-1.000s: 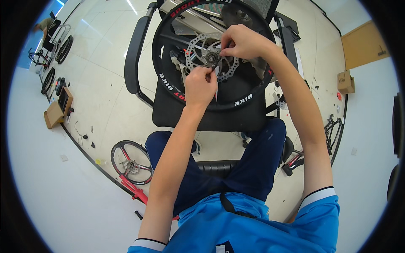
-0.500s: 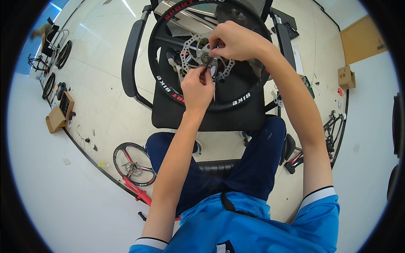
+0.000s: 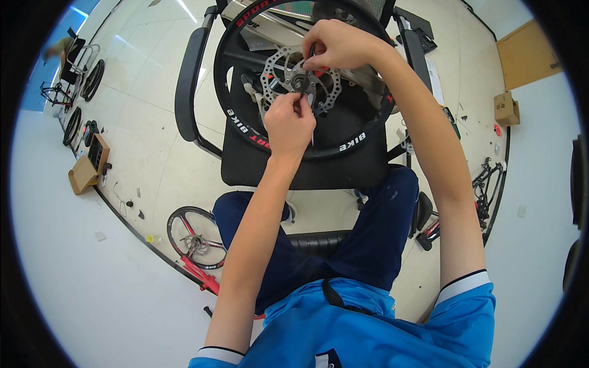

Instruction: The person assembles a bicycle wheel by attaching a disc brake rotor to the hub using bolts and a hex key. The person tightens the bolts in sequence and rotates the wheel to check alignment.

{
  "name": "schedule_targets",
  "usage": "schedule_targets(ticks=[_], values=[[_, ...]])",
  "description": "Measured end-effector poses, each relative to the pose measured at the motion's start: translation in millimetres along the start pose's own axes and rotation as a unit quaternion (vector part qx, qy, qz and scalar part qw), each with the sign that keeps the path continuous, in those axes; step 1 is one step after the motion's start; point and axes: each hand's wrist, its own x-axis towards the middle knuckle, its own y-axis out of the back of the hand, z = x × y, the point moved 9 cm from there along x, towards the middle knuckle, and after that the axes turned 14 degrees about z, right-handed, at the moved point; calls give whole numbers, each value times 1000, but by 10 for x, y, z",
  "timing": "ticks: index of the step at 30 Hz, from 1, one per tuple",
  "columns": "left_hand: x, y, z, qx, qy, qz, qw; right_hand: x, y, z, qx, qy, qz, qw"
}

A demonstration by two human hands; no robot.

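A black bicycle wheel (image 3: 362, 126) with lettering on its rim lies across the seat of a black office chair (image 3: 257, 168). At its centre is a perforated silver brake disc (image 3: 270, 80) around the hub (image 3: 299, 82). My right hand (image 3: 343, 46) is closed above the upper right of the hub, pinching a thin dark tool (image 3: 311, 49) whose full shape is hidden by the fingers. Just below the hub, my left hand (image 3: 289, 126) holds its thumb and finger pressed together against the disc. Whatever they pinch is too small to make out.
Armrests flank the chair, the left one (image 3: 190, 86) nearest the wheel. A pale bicycle frame (image 3: 270, 27) lies behind it. On the floor are a red bicycle (image 3: 199, 273), an opened carton (image 3: 83, 175), a closed carton (image 3: 505, 110) and a dark frame (image 3: 488, 190). Another person (image 3: 58, 49) is far left.
My right hand has shifted up, away from the hub, with the thin dark tool. The hub's end now shows between my hands. My left hand has moved slightly right.
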Motion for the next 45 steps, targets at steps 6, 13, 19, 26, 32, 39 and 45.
schedule_targets(ticks=[6,13,19,26,32,39,45], values=[[7,-39,-4,10,3,-13,1000,31,-62,71,14,-38,-21,999],[-7,-96,-53,1,-18,-15,1000,35,-106,18,12,-11,6,1000],[16,-76,-82,-16,29,-12,999,-58,-112,198,64,-72,17,995],[-87,-70,-125,-52,14,11,998,12,-129,-153,33,4,-2,999],[-9,-130,-13,-71,-17,-19,997,-64,-109,361,65,-107,-9,992],[-19,-93,-89,-77,-70,-35,994,-843,-98,350,151,-123,218,956],[65,-139,-126,-87,-57,-68,992,-1025,-117,54,84,-187,363,909]])
